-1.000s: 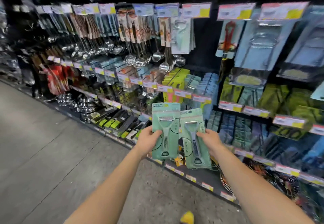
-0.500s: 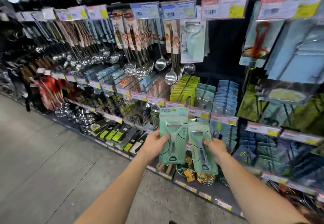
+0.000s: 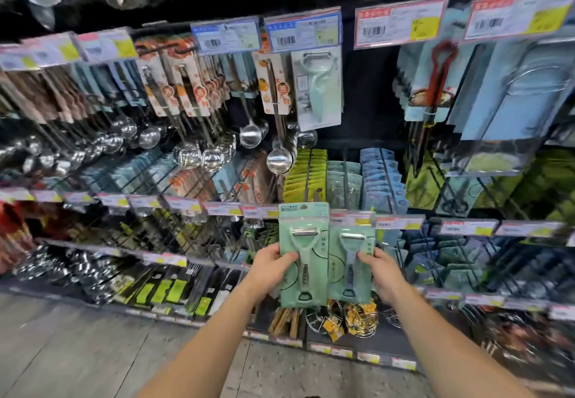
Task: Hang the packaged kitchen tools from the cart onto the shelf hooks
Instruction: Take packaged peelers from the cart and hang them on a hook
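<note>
Fingers [image 3: 288, 256] of the left hand [image 3: 267, 268] pinch the edge of one green peeler pack [image 3: 306, 242], and the right hand [image 3: 384, 271] pinches a second peeler pack [image 3: 351, 273] by its outer edge. Both cards are upright, side by side in front of the price-label rail [image 3: 401, 221], with the left card's top just above it. With only an edge grip and hook tips hidden behind the rail's labels, a card could miss its hook, snag a label or slip free. Above the rail, hooks carry rows of yellow-green packs [image 3: 306, 170], teal packs [image 3: 343, 179] and blue packs [image 3: 381, 173] — below it, a shelf holds wire racks [image 3: 357, 320]. The cart is out of view.
</note>
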A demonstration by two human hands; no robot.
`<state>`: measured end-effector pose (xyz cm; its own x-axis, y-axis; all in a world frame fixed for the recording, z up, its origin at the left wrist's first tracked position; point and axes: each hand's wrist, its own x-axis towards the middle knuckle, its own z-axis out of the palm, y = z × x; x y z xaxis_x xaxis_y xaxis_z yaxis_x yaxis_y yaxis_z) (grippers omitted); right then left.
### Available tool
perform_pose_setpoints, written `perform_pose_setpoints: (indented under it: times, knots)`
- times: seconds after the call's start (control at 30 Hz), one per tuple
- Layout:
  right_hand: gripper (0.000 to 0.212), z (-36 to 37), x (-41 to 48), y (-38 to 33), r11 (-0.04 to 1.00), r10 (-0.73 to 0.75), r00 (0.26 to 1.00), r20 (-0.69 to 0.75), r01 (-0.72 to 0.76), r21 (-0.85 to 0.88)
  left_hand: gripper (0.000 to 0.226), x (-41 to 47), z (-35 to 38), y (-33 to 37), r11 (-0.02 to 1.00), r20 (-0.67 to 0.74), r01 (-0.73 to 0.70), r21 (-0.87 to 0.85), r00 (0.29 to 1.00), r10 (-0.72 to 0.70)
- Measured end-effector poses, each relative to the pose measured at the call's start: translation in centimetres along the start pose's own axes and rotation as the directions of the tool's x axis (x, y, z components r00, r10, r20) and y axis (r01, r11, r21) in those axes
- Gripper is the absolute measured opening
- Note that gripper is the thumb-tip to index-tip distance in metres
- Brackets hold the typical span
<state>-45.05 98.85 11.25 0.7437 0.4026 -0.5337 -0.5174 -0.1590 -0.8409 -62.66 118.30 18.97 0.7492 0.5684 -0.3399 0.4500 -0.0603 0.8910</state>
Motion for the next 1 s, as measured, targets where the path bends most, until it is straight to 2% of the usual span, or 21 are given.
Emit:
perform_pose_setpoints:
  times: [0.07, 0.2, 0.3, 0.57, 0.6, 0.7, 0.73, 0.83, 0.9, 0.93, 1.0]
  knots:
    - [0.025, 0.5, -0.1, -0.2, 0.999, -0.015, 1.000, -0.008, 0.016, 0.046, 0.017, 0.9, -0.5, -0.1, 1.000, 0.030, -0.006, -0.001, 1.000, 0.006]
    - [0.025, 1.1, 0.6, -0.2, 0.998, -0.059, 0.995, -0.075, 0.060, 0.013, 0.013, 1.7, -0.9, -0.1, 1.000, 0.080, 0.013, -0.021, 0.997, -0.012]
    - [0.029, 1.2, 1.2, -0.1, 0.999, -0.043, 0.996, -0.074, 0.043, -0.001, 0.015, 2.1, -1.1, -0.3, 0.999, 0.113, 0.025, -0.047, 0.993, -0.020]
    - [0.013, 1.7, -0.2, -0.2, 0.999, -0.041, 0.994, -0.100, 0.041, -0.001, 0.014, 2.1, -0.9, -1.1, 0.995, 0.108, 0.012, -0.096, 0.994, -0.002]
    - [0.017, 1.6, 0.6, -0.2, 0.999, -0.045, 0.994, -0.098, 0.044, -0.014, 0.014, 2.1, -0.8, -1.1, 0.995, 0.112, 0.017, -0.095, 0.994, -0.006]
    - [0.074, 0.6, 5.2, 0.3, 0.998, -0.066, 0.990, -0.121, 0.063, -0.033, 0.014, 2.0, -0.7, -1.3, 0.997, 0.134, 0.018, -0.069, 0.991, -0.009]
    - [0.077, 0.9, 5.6, -0.4, 0.998, -0.059, 0.991, -0.116, 0.056, -0.031, 0.015, 2.0, -0.6, -1.4, 0.997, 0.138, 0.024, -0.070, 0.990, -0.014]
    - [0.036, 2.9, 3.8, -4.0, 0.993, -0.023, 0.985, -0.171, 0.003, -0.115, 0.015, 1.6, -0.4, -1.3, 0.996, 0.147, 0.030, -0.079, 0.989, -0.018]
    - [0.016, 3.4, 4.2, -4.8, 0.974, -0.025, 0.983, -0.184, -0.018, -0.227, 0.017, 1.4, 0.0, -1.6, 0.997, 0.154, 0.032, -0.069, 0.988, -0.021]
    - [0.015, 3.7, 4.1, -4.9, 0.958, -0.033, 0.983, -0.180, -0.021, -0.287, 0.017, 1.3, 0.2, -1.8, 0.997, 0.162, 0.043, -0.069, 0.986, -0.031]
    - [0.028, 3.7, 4.1, -4.2, 0.929, -0.057, 0.976, -0.210, -0.025, -0.369, 0.018, 1.4, 0.6, -2.3, 0.995, 0.192, 0.074, -0.065, 0.979, -0.061]
